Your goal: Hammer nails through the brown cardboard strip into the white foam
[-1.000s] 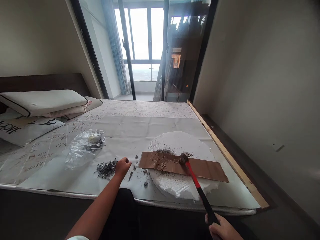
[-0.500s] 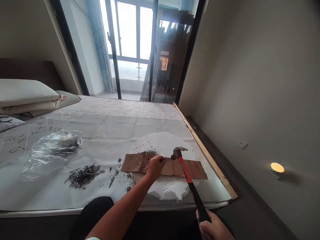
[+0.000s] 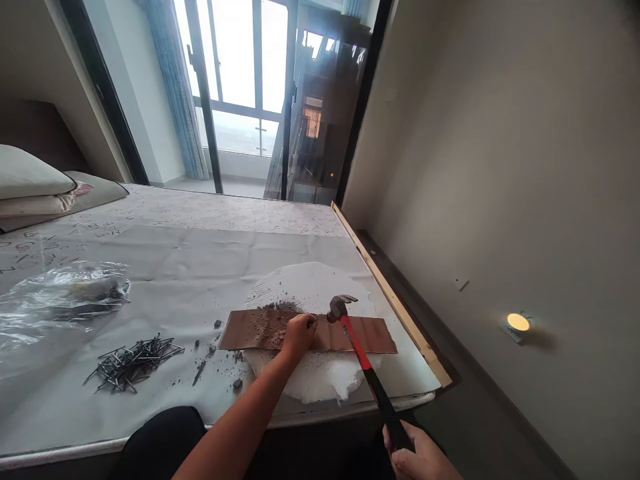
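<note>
A brown board (image 3: 370,335) lies across a round white foam slab (image 3: 310,293) on the covered bed. My left hand (image 3: 297,333) rests on the board with its fingers pinched together; what they pinch is too small to name. My right hand (image 3: 417,457) grips the black end of a red-handled claw hammer (image 3: 361,357). The hammer's steel head (image 3: 340,307) sits just right of my left fingertips, close over the board. A pile of dark nails (image 3: 130,358) lies on the sheet to the left.
A crumpled clear plastic bag (image 3: 60,300) lies at far left. Pillows (image 3: 30,183) sit at the bed's head. A wooden strip (image 3: 390,297) runs along the bed's right edge beside the wall. A small round light (image 3: 518,322) glows low on the wall. Glass doors stand behind.
My left hand went from the nail pile to the board and now sits pinched beside the hammer head. The hammer head lifted slightly off the board. The view swung right.
</note>
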### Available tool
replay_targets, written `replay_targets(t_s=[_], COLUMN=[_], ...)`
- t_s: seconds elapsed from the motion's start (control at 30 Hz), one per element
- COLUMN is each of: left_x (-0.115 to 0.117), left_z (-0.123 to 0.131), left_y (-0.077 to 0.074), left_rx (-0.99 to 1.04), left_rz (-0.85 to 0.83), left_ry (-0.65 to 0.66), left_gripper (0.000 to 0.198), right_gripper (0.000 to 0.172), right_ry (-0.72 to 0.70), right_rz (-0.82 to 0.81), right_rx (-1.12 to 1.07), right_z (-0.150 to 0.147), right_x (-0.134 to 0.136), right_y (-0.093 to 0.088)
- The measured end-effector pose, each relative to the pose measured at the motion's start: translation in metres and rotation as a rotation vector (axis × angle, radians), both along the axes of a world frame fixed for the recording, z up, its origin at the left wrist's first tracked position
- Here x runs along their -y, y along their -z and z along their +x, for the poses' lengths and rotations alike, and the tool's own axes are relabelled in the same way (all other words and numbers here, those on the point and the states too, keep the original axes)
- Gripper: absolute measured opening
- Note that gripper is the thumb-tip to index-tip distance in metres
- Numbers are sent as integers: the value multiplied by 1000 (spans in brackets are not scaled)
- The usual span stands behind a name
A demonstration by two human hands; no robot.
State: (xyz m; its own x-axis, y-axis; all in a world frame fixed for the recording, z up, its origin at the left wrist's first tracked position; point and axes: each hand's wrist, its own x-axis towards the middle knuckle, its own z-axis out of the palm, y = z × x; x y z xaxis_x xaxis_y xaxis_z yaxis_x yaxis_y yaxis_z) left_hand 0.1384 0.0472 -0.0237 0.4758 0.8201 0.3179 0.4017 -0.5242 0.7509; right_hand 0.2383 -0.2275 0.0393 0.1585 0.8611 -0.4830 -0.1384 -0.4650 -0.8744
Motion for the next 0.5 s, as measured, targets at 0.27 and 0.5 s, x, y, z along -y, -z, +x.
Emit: replay_targets(t_s=[0.27, 0.5], left_x=[0, -4], left_z=[1, 2], left_y=[-5, 0], left_rx=[-34, -9], left_rz=[-22, -22], left_ry=[-9, -17], left_gripper=[16, 15], right_gripper=[15, 18], right_ry=[-3, -12], right_rz=[-4, -50], right_rx=[45, 88], right_z=[-8, -10], right_x=[-6, -13], right_y=[-28, -38])
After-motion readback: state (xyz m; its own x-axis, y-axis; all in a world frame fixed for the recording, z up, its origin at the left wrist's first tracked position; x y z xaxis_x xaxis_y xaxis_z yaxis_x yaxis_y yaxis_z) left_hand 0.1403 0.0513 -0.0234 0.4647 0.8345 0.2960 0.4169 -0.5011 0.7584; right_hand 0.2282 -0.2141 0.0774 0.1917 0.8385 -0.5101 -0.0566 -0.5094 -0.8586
